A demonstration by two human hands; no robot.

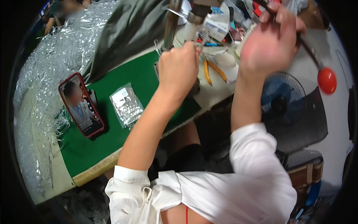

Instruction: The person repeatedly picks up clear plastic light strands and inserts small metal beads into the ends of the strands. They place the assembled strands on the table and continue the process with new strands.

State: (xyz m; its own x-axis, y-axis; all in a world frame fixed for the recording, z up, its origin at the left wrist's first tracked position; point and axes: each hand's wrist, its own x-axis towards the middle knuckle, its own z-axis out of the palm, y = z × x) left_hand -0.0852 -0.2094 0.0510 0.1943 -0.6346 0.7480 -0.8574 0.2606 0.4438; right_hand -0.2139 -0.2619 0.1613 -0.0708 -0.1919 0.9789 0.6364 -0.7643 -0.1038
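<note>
My left hand (179, 67) is closed under the head of a metal hand press (197, 15), its fingers turned away from me. A clear plastic piece (202, 35) shows beside its fingertips; whether the hand holds it is hidden. My right hand (270, 44), slightly blurred, is raised on the right and wrapped round the dark press lever (311, 52), which ends in a red ball knob (327, 80). Left of my left forearm, a small clear bag of shiny pieces (126, 105) lies on the green mat (100, 153).
A red-cased phone (81, 104) leans on the mat. Clear plastic strips (71, 48) pile up at left beside grey cloth (126, 30). Yellow-handled pliers (214, 71) lie right of the press. A blue fan (281, 93) stands below my right hand. Another person (65, 11) is at far left.
</note>
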